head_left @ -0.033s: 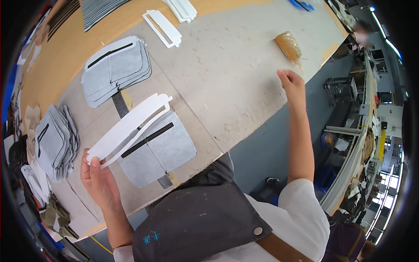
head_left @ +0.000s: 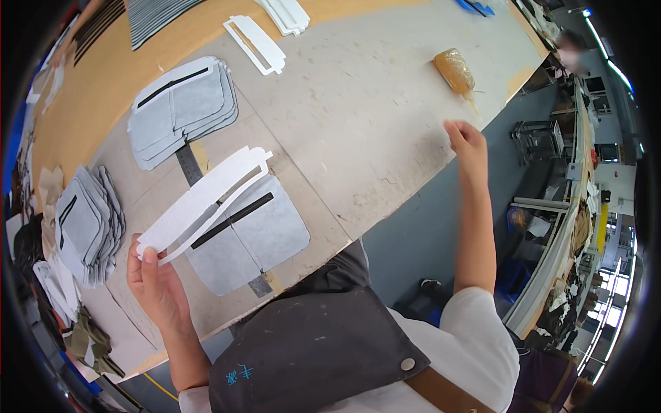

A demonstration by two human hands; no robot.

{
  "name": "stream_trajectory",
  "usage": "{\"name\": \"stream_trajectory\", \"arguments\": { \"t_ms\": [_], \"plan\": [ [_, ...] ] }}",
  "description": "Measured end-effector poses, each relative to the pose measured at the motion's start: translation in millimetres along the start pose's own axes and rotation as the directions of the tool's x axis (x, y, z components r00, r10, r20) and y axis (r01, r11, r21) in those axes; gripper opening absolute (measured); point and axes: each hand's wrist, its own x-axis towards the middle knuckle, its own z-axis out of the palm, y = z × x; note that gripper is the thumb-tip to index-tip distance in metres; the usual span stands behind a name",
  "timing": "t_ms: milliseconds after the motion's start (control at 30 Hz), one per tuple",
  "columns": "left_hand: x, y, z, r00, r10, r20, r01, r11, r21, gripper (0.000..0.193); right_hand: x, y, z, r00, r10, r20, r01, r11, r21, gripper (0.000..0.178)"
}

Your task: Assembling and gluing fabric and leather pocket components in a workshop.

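My left hand (head_left: 157, 286) pinches the lower end of a long white slotted strip (head_left: 203, 193), thin and slightly bowed like card. The strip slants over a grey rounded panel (head_left: 279, 227) that carries a black band (head_left: 234, 219); its far end has small tabs. Beneath the panel runs a dark ruler (head_left: 189, 165), with both ends showing. My right hand (head_left: 469, 146) is raised at the table's right edge, away from the panel. Its fingers are closed, and whatever they may hold is hidden.
A stack of grey panels (head_left: 155, 120) lies farther back, another stack (head_left: 86, 234) at left. White slotted pieces (head_left: 255, 45) rest at the far side. A wrapped amber lump (head_left: 454, 72) sits beyond my right hand, a blue object (head_left: 476, 8) at the far edge.
My right hand has shifted slightly right and toward me, away from the amber lump. The left hand and white strip stay in place.
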Motion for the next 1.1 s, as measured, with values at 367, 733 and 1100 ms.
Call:
{"name": "stream_trajectory", "arguments": {
  "t_ms": [367,733,1100],
  "plan": [
    [5,11,28,0.994,-0.008,0.108,0.006,1.000,0.018,0.011,-106,91,-100,0.978,-0.209,0.003,0.076,0.344,-0.936,0.023],
    [-9,15,20,0.991,-0.037,0.126,0.040,0.999,-0.021,0.020,-88,-98,95,0.751,-0.430,0.501,0.249,0.888,0.387,0.032],
    [-3,-1,-6,0.991,-0.111,0.075,0.095,0.978,0.183,0.005,-104,-110,147,0.700,-0.223,0.679,-0.146,0.886,0.441,0.005]
  ]
}}
